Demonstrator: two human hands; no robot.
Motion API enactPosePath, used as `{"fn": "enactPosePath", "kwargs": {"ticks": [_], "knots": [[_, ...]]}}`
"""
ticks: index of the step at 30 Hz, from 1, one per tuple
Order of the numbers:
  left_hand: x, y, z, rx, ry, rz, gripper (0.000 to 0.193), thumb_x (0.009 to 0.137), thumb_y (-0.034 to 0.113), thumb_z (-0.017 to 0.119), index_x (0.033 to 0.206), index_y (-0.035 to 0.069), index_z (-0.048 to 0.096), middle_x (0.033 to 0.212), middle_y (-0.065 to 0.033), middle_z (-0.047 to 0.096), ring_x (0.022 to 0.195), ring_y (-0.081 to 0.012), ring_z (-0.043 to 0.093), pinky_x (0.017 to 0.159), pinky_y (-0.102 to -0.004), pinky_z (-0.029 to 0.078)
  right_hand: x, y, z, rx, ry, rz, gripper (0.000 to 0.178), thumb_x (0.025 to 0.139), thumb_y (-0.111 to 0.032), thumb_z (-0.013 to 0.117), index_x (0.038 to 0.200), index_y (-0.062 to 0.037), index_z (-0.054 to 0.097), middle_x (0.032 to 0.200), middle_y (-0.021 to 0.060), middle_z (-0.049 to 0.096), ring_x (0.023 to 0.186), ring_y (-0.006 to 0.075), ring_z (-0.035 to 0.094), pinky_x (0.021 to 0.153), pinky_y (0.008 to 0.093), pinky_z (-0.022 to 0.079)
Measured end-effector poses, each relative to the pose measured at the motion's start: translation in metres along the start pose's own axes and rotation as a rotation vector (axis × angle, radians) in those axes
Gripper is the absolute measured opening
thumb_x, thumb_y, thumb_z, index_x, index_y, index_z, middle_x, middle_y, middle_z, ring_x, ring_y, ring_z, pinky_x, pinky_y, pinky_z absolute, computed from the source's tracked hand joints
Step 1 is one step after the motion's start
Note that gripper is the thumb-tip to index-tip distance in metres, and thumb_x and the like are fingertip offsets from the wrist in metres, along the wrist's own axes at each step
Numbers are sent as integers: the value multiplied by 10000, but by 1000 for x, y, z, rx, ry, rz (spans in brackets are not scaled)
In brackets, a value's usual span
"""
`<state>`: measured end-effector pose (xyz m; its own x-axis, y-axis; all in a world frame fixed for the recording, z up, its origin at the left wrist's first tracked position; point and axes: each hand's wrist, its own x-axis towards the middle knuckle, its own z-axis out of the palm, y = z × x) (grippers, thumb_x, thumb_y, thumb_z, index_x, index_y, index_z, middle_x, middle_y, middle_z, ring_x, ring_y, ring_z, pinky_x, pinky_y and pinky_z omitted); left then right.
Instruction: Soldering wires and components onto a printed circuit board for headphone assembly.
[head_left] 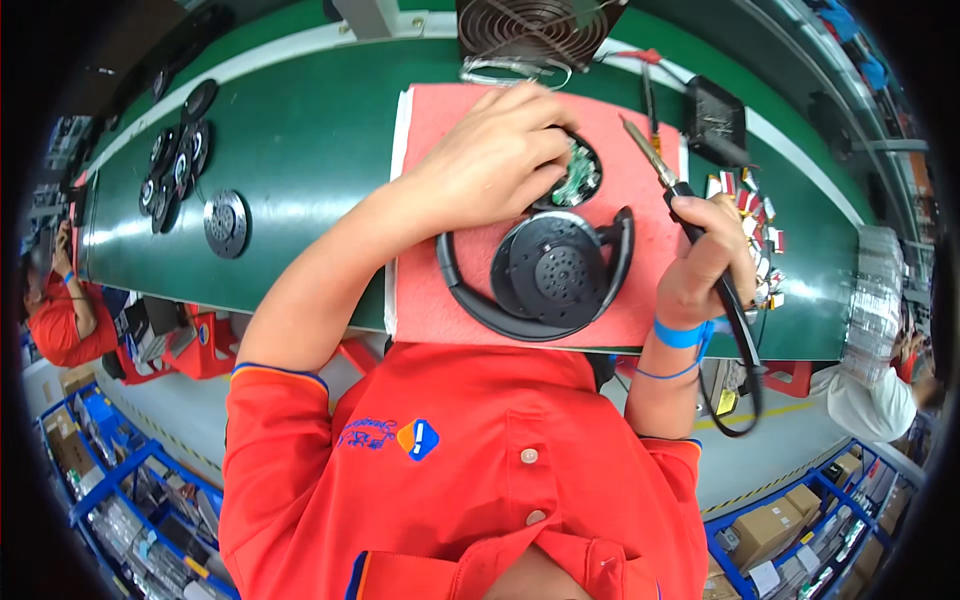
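A black headset [557,270] lies on a pink mat [425,300], its curved headband toward me and one perforated round ear cup facing up. Beyond that cup is a second, opened ear cup with a green circuit board [577,175] showing. My left hand [510,150] reaches over the mat, fingers bent and closed at the left edge of this board. What its fingertips pinch is hidden. A soldering iron [690,215] is gripped in my right hand [712,245], right of the headset, its tip pointing up and away to the left. Its black cable hangs beside my wrist.
Several round black ear cup parts [180,165] and a speaker plate [226,223] lie on the green table at left. A fan [535,30] stands behind the mat. At right are a black box [716,120], small red-and-white parts [770,235] and stacked clear trays [876,300].
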<state>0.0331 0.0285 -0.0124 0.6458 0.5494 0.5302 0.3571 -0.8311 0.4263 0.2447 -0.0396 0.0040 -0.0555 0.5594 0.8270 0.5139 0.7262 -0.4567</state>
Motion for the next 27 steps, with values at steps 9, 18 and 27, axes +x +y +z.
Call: {"fn": "enactPosePath", "kwargs": {"ticks": [9,18,27], "knots": [[-13,-8,-20,-186,19,-188,140,769,73,631,888,5,604,987,-105,604,960,-284,552,835,-367,454,-60,-12,-60,-180,-85,267,255,951,-252,507,970,-2,551,620,77,577,502,98,481,515,221,386],[-10,-7,-13,-356,43,-451,213,790,76,585,988,-2,597,960,-151,622,865,-301,608,776,-359,485,-67,-51,-47,-116,-398,247,449,654,-7,765,937,-104,430,993,184,651,879,322,601,790,407,443],[-22,-21,2,-439,79,-375,216,795,31,574,1005,1,612,1028,-121,628,961,-216,610,853,-315,479,-68,-51,-24,113,-500,132,515,670,45,745,956,-123,351,945,156,614,883,330,591,823,439,452]]}}
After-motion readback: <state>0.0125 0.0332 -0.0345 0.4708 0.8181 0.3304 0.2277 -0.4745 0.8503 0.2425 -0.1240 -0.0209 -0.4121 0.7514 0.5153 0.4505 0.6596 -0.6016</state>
